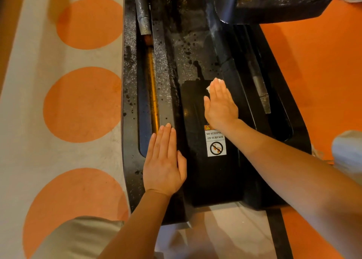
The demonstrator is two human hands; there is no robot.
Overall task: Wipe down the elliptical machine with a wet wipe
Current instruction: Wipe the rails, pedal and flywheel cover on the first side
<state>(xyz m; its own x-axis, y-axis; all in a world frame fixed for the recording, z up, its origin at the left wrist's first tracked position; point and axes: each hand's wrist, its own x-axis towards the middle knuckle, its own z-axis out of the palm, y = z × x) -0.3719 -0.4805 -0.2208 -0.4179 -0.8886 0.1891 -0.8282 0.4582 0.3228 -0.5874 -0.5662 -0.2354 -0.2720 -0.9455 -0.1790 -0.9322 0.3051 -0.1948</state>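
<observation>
Left hand (164, 162) flat, bracing black plastic elliptical base (213, 180); right hand (220, 104) presses white wet wipe (212, 84) flat-fingered; near centre panel clean, dusty speckled far section (186, 43) remaining.

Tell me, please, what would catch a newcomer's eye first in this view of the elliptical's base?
Two flat hands on the black elliptical base stand out: the right hand presses a white wet wipe onto the centre cover, while the left hand rests on the ridge beside the left rail slot. Above the wipe the cover looks dusty and speckled. Just below the right wrist sits a white warning sticker, and big orange circles mark the floor to the left.
</observation>
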